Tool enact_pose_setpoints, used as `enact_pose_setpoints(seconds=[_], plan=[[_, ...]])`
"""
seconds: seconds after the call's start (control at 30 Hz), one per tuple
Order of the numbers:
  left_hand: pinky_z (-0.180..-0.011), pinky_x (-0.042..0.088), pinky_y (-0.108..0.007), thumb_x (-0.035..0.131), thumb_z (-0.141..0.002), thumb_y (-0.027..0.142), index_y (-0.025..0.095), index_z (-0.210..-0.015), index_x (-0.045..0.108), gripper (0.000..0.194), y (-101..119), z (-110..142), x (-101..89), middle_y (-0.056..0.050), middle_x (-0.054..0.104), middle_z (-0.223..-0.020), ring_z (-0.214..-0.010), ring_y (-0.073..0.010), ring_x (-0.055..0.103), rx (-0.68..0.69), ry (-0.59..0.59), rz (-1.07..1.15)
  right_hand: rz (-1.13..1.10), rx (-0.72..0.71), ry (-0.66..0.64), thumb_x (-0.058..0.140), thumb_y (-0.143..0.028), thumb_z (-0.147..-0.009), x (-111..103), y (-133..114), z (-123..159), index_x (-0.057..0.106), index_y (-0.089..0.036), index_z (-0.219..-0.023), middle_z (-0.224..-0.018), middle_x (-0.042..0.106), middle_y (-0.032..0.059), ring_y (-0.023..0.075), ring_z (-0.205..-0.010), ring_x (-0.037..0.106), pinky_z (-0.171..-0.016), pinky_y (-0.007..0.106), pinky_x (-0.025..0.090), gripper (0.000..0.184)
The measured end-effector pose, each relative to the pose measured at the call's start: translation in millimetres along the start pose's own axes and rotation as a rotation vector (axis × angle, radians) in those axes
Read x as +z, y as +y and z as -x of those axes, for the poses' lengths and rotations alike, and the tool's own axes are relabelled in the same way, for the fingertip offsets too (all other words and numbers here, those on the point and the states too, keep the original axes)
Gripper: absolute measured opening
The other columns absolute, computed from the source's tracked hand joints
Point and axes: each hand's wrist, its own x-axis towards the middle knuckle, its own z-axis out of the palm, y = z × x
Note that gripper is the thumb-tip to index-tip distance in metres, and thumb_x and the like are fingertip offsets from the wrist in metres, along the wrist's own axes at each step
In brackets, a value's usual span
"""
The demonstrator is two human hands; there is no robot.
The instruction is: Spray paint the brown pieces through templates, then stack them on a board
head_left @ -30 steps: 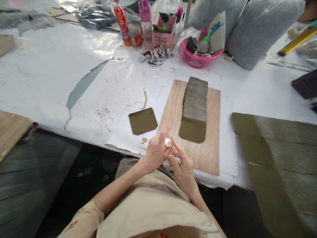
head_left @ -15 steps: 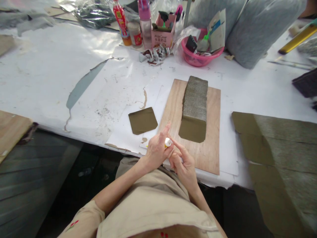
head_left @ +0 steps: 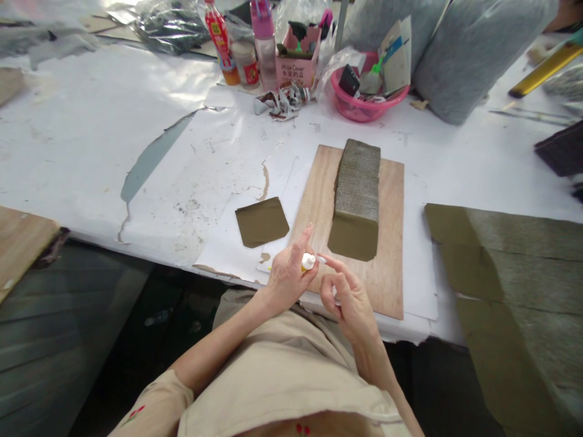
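My left hand [head_left: 288,276] is closed round a small tube with a white tip [head_left: 308,261], held at the table's near edge. My right hand [head_left: 347,295] sits just right of it, fingers curled, with something small and white pinched under them that I cannot make out. Both hands hover over the near end of a wooden board [head_left: 385,267]. On the board lies a long stack of olive-green sheets [head_left: 356,200]. A single olive-green square piece [head_left: 261,222] lies on the white paper to the board's left.
A large olive-green sheet [head_left: 510,285] covers the table at right. At the back stand bottles [head_left: 218,39], a pink box [head_left: 298,64], a pink bowl of tools [head_left: 368,97] and grey rolls [head_left: 473,54]. The torn white paper [head_left: 113,139] covers the table.
My right hand has drawn a little right and away from the tube tip, which now shows a small gap. The left hand has stayed put.
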Motion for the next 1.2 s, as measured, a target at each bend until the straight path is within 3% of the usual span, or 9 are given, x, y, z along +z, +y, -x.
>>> enact_pose_setpoints(seconds=[0.2,0.43,0.57,0.9,1.2], plan=[[-0.073,0.051,-0.028,0.053,-0.092,0.023,0.022,-0.152,0.022,0.067,-2,2,0.5,-0.002,0.065,-0.089,-0.079,-0.0154,0.063,0.011,-0.004,0.004,0.006,-0.004,0.022,0.051,-0.043,-0.098,5,6,-4,0.061,-0.023,-0.127,-0.047,0.042,-0.0095,0.0035,-0.04,0.023,-0.041,0.016,0.02,0.037],[-0.071,0.051,-0.027,0.058,-0.09,0.022,0.022,-0.151,0.021,0.071,-3,4,2.7,-0.003,0.067,-0.091,-0.077,-0.0157,0.063,0.061,0.007,-0.02,-0.447,0.284,-0.137,0.056,-0.051,-0.094,0,-8,-12,0.064,-0.021,-0.122,-0.047,0.029,-0.0135,0.001,-0.036,0.008,-0.034,0.013,0.013,0.043],[-0.071,0.051,-0.027,0.058,-0.089,0.021,0.022,-0.152,0.019,0.074,-4,4,3.1,-0.003,0.068,-0.092,-0.077,-0.016,0.064,0.059,0.004,0.008,-0.625,0.339,-0.227,0.058,-0.05,-0.093,-7,-5,-15,0.064,-0.021,-0.122,-0.046,0.024,-0.0152,0.001,-0.036,0.002,-0.033,0.011,0.013,0.041],[-0.06,0.044,-0.023,0.059,-0.088,0.023,0.023,-0.153,0.014,0.078,-6,5,7.8,0.004,0.06,-0.076,-0.063,-0.0127,0.055,0.004,-0.006,0.037,-0.599,0.375,-0.232,0.056,-0.053,-0.093,-9,1,-12,0.061,-0.022,-0.125,-0.043,0.023,-0.0158,0.0021,-0.034,0.0,-0.031,0.012,0.01,0.045],[-0.061,0.042,-0.023,0.057,-0.091,0.028,0.022,-0.153,0.015,0.075,-8,6,7.9,0.005,0.057,-0.072,-0.061,-0.0117,0.053,-0.012,-0.016,0.031,-0.677,0.361,-0.282,0.058,-0.053,-0.091,-11,0,-8,0.068,-0.023,-0.113,-0.043,0.024,-0.0154,0.0014,-0.033,-0.001,-0.031,0.011,0.009,0.038]])
